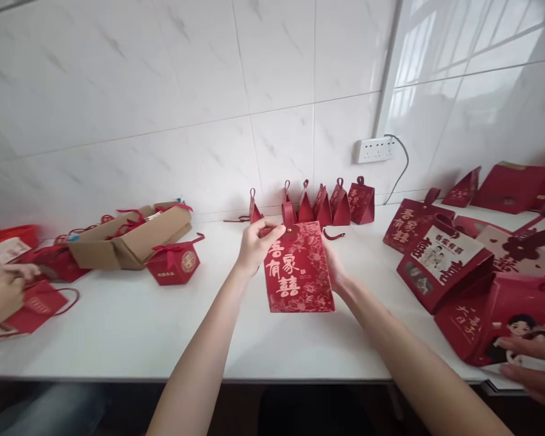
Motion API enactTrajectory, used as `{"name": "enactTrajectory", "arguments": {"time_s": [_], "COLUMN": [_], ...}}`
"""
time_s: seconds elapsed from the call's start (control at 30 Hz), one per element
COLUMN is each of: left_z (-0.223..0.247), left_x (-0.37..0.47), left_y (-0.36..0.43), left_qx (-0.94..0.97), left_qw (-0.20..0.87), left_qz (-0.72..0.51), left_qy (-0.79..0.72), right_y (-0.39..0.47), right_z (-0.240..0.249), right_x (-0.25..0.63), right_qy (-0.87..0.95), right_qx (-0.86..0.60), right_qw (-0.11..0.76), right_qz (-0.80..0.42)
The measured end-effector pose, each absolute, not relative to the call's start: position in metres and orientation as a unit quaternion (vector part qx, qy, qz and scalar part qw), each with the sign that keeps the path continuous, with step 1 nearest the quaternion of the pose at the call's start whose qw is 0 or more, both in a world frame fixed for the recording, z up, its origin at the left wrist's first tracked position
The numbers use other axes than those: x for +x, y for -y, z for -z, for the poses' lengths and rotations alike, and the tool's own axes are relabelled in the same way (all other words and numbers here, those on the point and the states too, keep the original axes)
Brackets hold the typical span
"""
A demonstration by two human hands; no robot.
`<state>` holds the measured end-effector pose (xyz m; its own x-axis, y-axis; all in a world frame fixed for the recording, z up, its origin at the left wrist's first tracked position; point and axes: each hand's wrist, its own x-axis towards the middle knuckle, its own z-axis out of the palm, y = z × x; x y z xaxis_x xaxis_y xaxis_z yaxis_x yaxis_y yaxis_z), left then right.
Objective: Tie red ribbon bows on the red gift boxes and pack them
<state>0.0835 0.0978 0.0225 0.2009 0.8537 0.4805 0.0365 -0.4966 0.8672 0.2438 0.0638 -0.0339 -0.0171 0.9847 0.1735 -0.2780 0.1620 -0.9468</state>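
A red gift box (300,272) with pale lettering and flower print is held up over the white table, its front turned towards me. My left hand (260,245) grips its upper left edge, the thumb lying near the gold stud below the strap loop (289,213). My right hand (333,263) holds the box's right side from behind, most of its fingers hidden by the box. Just behind the box, a loose dark red strap (333,234) lies on the table.
Several small red boxes (322,206) stand along the wall under a power strip (375,150). Larger red boxes (445,266) crowd the right, by another person's hand (533,369). To the left are a hexagonal box (173,263), a cardboard carton (131,239) and a co-worker's hands (4,290).
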Motion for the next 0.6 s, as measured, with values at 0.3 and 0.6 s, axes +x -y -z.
{"name": "enactTrajectory", "arguments": {"time_s": [0.3,0.6], "left_z": [0.022,0.028], "left_x": [0.075,0.075], "left_y": [-0.11,-0.1], "left_qx": [0.576,0.564], "left_qw": [0.401,0.699], "left_qz": [-0.6,-0.383], "left_qy": [-0.383,-0.216], "right_y": [-0.067,-0.08], "right_z": [0.042,0.05], "right_x": [0.245,0.254], "right_qy": [0.513,0.239], "right_qx": [-0.36,-0.279], "right_qw": [0.549,0.649], "right_qz": [-0.553,-0.666]}}
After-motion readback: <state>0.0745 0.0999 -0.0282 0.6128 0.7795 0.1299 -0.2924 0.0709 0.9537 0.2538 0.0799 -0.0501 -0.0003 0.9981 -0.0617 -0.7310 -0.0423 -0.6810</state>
